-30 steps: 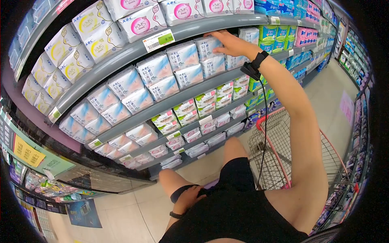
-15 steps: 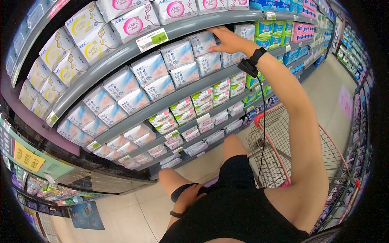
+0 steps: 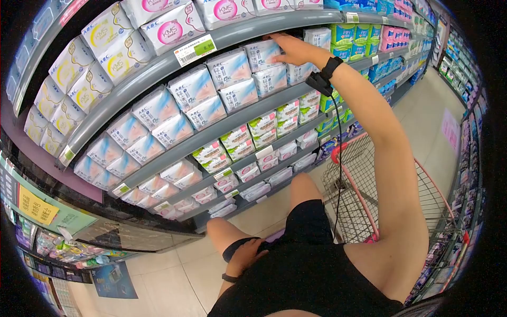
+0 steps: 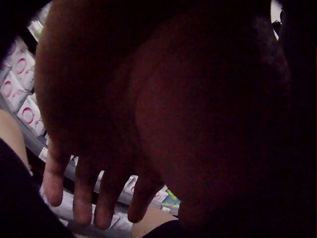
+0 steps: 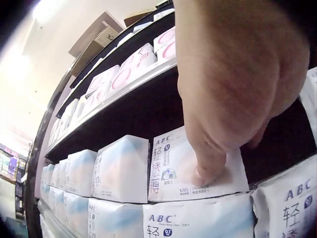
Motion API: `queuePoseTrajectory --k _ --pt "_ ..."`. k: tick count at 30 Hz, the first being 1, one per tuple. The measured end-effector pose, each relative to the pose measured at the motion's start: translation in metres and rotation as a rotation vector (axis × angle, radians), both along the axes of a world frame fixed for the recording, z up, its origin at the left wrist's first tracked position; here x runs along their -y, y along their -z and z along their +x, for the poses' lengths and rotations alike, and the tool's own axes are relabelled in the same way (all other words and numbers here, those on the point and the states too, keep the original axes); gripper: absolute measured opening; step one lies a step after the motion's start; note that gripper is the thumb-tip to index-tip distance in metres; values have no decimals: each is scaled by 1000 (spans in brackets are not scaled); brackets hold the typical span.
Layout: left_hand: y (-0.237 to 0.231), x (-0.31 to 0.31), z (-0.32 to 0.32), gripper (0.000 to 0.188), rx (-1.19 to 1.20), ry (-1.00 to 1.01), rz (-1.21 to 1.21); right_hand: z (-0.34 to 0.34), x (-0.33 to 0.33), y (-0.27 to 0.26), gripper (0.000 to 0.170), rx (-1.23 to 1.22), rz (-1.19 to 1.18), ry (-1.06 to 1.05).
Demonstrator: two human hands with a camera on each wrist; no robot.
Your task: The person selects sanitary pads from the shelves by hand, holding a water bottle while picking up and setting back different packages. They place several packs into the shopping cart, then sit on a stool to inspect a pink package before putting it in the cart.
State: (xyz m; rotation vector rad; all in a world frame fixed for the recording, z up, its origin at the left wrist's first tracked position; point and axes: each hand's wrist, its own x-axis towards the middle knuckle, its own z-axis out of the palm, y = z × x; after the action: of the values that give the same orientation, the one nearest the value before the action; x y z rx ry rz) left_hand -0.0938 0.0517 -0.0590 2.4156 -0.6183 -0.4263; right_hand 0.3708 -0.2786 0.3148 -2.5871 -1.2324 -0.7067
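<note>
My right hand [image 3: 301, 52] reaches up to the shelf and holds a white and pale-blue ABC sanitary pad pack [image 3: 259, 57] in the upper row. In the right wrist view the thumb [image 5: 210, 171] presses the front of that pack [image 5: 171, 171], while the other fingers go over its top and are mostly hidden. The pack sits on top of another like it [image 5: 198, 220]. Low down by my thigh, my left hand [image 3: 246, 255] rests on the black shorts with nothing in it. Its fingers hang straight in the dark left wrist view.
Pink-marked KMS packs [image 3: 171, 26] fill the shelf above, behind a grey edge with a price tag [image 3: 195, 50]. Green-and-white packs [image 3: 237, 141] stand below. A wire shopping cart [image 3: 351, 193] is at my right, and a black cable [image 3: 338, 158] hangs from the right wrist.
The shelves have shifted slightly left in the head view. My right hand stays at the same pack with small finger movements, and the left hand has barely moved.
</note>
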Motion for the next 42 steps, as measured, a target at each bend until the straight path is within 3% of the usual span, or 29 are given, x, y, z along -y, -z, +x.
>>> queuePoseTrajectory --k 2,11,15,18,19,29,32,42 --pt "5 -2 1 49 -14 2 0 -4 -1 -6 69 -112 73 -7" --pt "15 -5 5 49 -78 19 21 10 27 -5 54 -48 164 -29" --pt "18 -5 6 49 -88 31 39 -6 38 -18 55 -370 285 58" --pt "13 -2 7 49 -65 17 48 4 41 -8 52 -372 299 -120" --pt "11 -2 7 49 -54 10 54 -4 36 -14 54 -510 308 -50" --pt "11 -3 1 50 -45 -6 45 -5 18 -9 52 -504 318 -212" --pt "10 -4 0 50 -33 4 32 -15 11 -14 51 -456 273 -155" --pt "29 -8 0 52 -35 13 15 5 27 -5 65 -370 284 -257"
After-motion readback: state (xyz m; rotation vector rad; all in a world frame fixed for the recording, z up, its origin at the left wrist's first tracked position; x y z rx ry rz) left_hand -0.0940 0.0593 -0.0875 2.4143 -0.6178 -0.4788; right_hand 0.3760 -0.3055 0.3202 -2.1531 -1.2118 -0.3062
